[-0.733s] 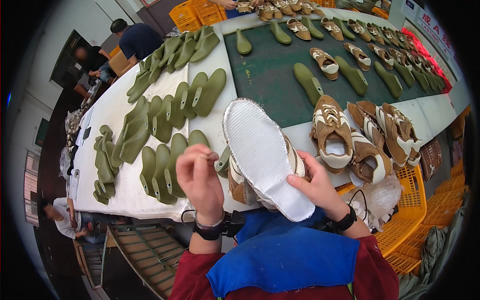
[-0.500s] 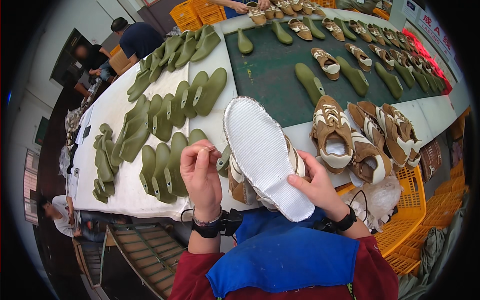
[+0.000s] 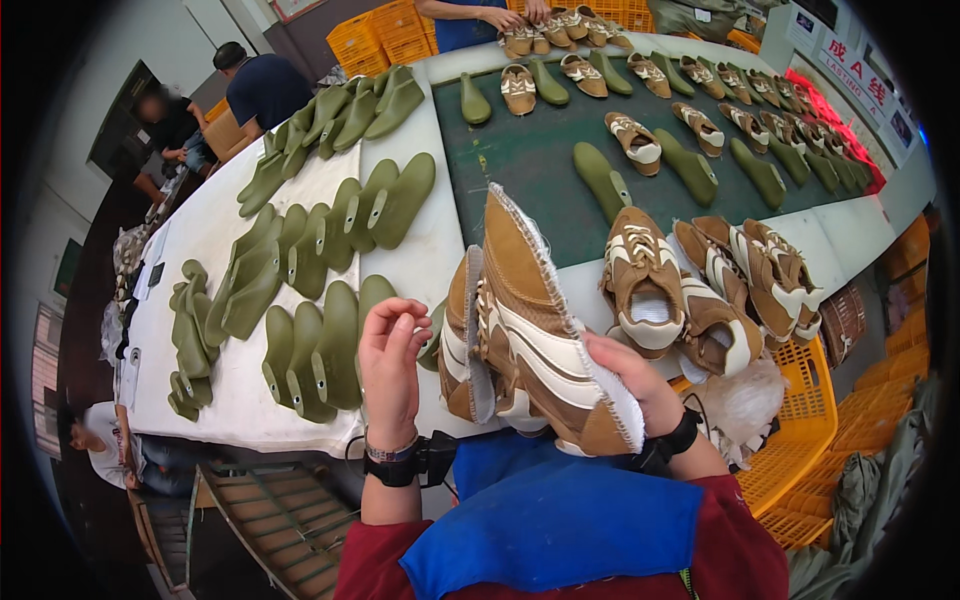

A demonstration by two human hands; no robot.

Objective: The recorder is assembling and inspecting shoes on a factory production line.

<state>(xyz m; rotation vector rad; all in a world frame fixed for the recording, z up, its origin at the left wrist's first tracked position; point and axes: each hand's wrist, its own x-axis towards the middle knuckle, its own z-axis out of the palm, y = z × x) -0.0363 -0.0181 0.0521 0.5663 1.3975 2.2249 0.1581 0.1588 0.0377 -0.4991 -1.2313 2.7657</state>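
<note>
At your one o'clock, a long red sign [image 3: 848, 62] with pale characters runs along the far wall. Just above it hangs a small dark square label [image 3: 803, 22].

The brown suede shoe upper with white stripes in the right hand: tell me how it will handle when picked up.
The brown suede shoe upper with white stripes probably flexes rather than holding rigid, as it has no sole and a frayed fabric edge. It seems light, since the right hand alone props it upright. Its suede likely grips well.
</note>
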